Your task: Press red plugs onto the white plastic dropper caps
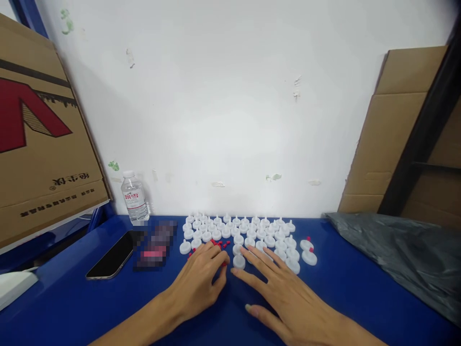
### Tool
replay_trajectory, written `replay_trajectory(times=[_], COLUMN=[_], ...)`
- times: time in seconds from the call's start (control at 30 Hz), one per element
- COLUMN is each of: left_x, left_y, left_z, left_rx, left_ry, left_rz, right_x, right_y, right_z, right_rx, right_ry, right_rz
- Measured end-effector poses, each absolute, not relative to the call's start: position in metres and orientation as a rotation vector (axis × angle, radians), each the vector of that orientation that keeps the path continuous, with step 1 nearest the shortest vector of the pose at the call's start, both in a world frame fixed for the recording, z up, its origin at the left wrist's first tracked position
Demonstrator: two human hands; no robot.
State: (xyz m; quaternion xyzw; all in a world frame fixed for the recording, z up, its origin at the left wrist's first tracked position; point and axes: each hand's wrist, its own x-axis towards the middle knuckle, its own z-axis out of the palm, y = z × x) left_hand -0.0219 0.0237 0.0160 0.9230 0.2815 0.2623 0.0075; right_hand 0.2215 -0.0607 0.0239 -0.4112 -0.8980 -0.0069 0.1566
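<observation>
My left hand [201, 274] is closed, its fingers curled down over a scatter of small red caps [219, 243]. A reddish spot shows at its fingertips, but I cannot make out whether a cap is pinched there. Spread wide, my right hand [284, 288] holds nothing, and its fingertips reach over the near white plastic discs with spouts [238, 262]. Many such white discs [225, 231] stand in rows behind both hands, mostly spout up. Off to the right, two discs [309, 257] have red caps on their spouts.
On the left of the blue table [151, 298] lie a phone [115, 254] and a blurred dark packet [154, 247]. Behind them stands a water bottle [134, 197]. A printed carton [46, 134] rises at far left; grey plastic sheeting [392, 254] covers the right side.
</observation>
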Motion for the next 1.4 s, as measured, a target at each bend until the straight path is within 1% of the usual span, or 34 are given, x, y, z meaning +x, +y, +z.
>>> replay_trajectory(times=[0.17, 0.43, 0.6, 0.7, 0.77, 0.93, 1.03, 1.13, 1.27, 1.4], left_x=[-0.022, -0.023, -0.022, -0.024, -0.024, -0.024, -0.023, -0.022, -0.021, -0.019], left_y=[0.024, 0.02, 0.024, 0.027, 0.028, 0.027, 0.024, 0.02, 0.017, 0.015], left_z=[0.016, 0.028, 0.019, 0.013, 0.011, 0.014, 0.016, 0.017, 0.017, 0.02], left_rx=[2.894, 2.876, 2.865, 2.885, 2.887, 2.881, 2.88, 2.864, 2.84, 2.838], left_ry=[0.845, 0.708, 0.555, 0.491, 0.465, 0.406, 0.387, 0.391, 0.352, 0.339], left_rz=[0.848, 1.046, 1.121, 1.111, 1.086, 1.058, 1.045, 1.03, 1.022, 0.931], right_x=[0.221, 0.225, 0.224, 0.221, 0.219, 0.218, 0.218, 0.218, 0.217, 0.216], right_y=[-0.058, -0.067, -0.065, -0.065, -0.065, -0.064, -0.062, -0.062, -0.061, -0.06], right_z=[0.026, 0.029, 0.031, 0.029, 0.024, 0.011, 0.008, 0.008, 0.011, 0.01], right_rx=[-1.165, -1.177, -1.181, -1.175, -1.169, -1.074, -1.024, -0.971, -0.956, -0.899], right_ry=[-2.576, -2.564, -2.601, -2.558, -2.501, -2.377, -2.32, -2.277, -2.262, -2.295], right_rz=[0.103, 0.087, 0.253, 0.291, 0.269, 0.065, -0.002, -0.016, 0.047, 0.047])
